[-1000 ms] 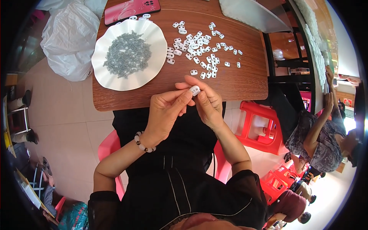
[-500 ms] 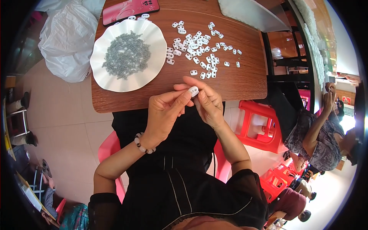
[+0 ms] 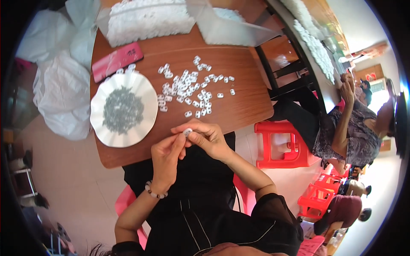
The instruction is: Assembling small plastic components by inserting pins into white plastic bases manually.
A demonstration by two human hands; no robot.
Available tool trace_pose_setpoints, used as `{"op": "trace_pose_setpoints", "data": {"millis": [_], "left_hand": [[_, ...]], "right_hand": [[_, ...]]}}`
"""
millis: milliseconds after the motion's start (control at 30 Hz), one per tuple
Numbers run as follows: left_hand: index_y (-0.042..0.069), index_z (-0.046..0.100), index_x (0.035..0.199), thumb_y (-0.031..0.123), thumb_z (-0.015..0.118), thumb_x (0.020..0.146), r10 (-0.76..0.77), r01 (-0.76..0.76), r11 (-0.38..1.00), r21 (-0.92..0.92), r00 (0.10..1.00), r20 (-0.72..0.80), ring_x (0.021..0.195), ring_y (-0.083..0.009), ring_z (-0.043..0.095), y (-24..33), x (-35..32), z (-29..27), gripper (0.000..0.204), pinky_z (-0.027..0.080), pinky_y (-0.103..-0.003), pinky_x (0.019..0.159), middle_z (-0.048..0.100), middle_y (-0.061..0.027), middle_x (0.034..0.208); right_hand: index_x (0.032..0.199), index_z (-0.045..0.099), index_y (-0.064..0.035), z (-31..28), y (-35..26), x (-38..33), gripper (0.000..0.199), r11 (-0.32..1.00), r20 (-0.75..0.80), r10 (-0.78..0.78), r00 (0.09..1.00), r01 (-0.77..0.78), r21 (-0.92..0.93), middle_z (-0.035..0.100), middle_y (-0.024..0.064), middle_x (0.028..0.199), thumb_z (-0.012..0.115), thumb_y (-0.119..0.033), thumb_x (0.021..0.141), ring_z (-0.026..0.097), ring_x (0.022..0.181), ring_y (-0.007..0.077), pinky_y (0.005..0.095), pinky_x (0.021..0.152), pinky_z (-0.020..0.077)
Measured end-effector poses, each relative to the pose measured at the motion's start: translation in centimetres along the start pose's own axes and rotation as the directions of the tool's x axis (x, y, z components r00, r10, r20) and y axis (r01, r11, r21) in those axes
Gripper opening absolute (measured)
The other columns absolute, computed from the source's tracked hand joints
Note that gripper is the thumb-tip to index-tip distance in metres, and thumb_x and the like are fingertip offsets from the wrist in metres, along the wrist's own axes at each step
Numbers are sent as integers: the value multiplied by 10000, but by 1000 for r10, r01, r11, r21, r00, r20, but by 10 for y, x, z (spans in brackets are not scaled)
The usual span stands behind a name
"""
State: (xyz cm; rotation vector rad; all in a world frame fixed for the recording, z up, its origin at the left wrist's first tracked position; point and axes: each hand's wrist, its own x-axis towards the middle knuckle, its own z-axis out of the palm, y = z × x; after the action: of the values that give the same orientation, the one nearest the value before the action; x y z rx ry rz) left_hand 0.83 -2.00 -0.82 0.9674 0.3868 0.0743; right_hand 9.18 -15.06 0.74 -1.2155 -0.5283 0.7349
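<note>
Wooden and brown, the tabletop point(image 3: 239, 106) fills the upper middle of the view, and everything can be placed from the white scalloped plate point(image 3: 124, 110) on its left part. Left of the plate, off the table edge, lie crumpled white plastic bags point(image 3: 60, 94). The plate carries a heap of small grey metal bits point(image 3: 123, 109). Above the plate lies a flat pink case point(image 3: 117, 61), and farther back stands a clear tub of white parts point(image 3: 147, 19). Right of the plate a loose scatter of small white plastic clips point(image 3: 188, 87) spreads over the wood.

Below and right of the plate, just past the near table edge and over a dark lap, the left hand point(image 3: 166, 155) and right hand point(image 3: 209, 138) meet. Both pinch one small white clip point(image 3: 187, 132) between thumb and fingertips; each hand's grip is nearly closed on it, the fingers touching the piece from opposite sides.

The clip looks light, stiff and smooth, easy to lose, so I would judge the flat sides the best place to hold. It is too small to read its long axis surely; it seems to lie roughly across, hand to hand.

Right of the tabletop stand red plastic stools point(image 3: 279, 143), and another seated person point(image 3: 350, 128) works beyond.
</note>
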Motion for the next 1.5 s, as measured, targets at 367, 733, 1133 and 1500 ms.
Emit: {"op": "trace_pose_setpoints", "data": {"millis": [367,733,1133,1500], "left_hand": [[-6,668,923,180,602,924,-58,57,993,-104,998,-6,566,-45,472,4,5,-3,198,368,-170,518,605,-5,713],[-17,663,918,161,604,918,-106,110,986,-128,993,44,572,-57,487,6,5,-8,188,385,-178,526,603,-14,721],[-26,661,905,140,599,906,-115,120,988,-95,992,55,584,-63,494,6,9,-8,176,392,-191,541,607,-21,723],[-15,663,896,137,600,903,-123,128,986,-109,991,55,592,-59,496,5,6,-9,165,394,-191,544,606,-15,715]], "right_hand": [[1069,645,29,-115,-148,111,307,410,-189,-630,753,116,-905,701,114,842,561,-221,911,613,729,113,255,677,486],[920,677,27,-154,-135,146,248,234,-212,-709,673,-59,-971,659,109,684,625,-210,864,590,604,130,276,608,470],[972,660,14,-94,-58,68,150,398,-141,-228,963,-40,-917,651,100,768,640,-85,861,572,648,134,281,594,461],[1004,671,-84,-64,-29,88,208,81,173,-256,951,199,-977,604,119,890,651,-83,796,567,896,296,401,748,487]]}}
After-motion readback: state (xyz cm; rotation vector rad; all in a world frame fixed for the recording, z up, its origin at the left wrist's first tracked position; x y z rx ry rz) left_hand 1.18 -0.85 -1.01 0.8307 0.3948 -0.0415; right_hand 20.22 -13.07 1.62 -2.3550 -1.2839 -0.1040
